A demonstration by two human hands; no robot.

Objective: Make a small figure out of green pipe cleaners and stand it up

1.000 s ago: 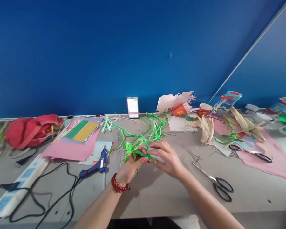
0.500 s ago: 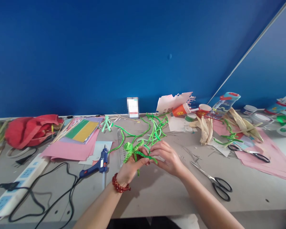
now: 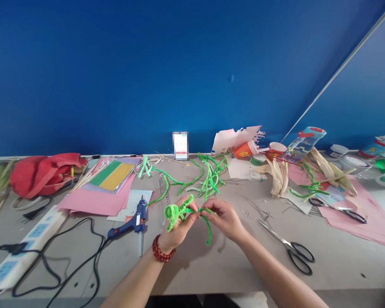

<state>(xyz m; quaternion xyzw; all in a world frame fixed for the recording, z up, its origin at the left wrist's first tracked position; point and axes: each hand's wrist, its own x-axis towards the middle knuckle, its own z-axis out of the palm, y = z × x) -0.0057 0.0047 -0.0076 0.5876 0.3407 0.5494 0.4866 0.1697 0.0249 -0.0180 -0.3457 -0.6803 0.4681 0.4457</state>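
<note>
My left hand (image 3: 179, 231), with a red bead bracelet (image 3: 162, 249) at the wrist, is closed around a figure of twisted green pipe cleaners (image 3: 172, 212). A coiled round knob and short arms of it stick out past the fingers. My right hand (image 3: 227, 219) pinches a green pipe cleaner strand (image 3: 208, 231) of the same piece between thumb and fingers, and one end hangs down below. The two hands nearly meet above the table. Behind them lies a heap of loose green pipe cleaners (image 3: 211, 173), near a clear ruler (image 3: 163, 194).
To the left lie a blue glue gun (image 3: 136, 222), a white power strip (image 3: 35, 239), pink paper (image 3: 96, 201) and a red bag (image 3: 45, 175). Black-handled scissors (image 3: 297, 252) rest to the right, with dried husks (image 3: 277, 177), paper cups (image 3: 246, 149) and a clear bottle (image 3: 306, 141) farther back.
The green figure has turned in my left hand, and its knob now faces lower left. My right hand's fingers have drawn in to a pinch, and a strand now hangs beneath.
</note>
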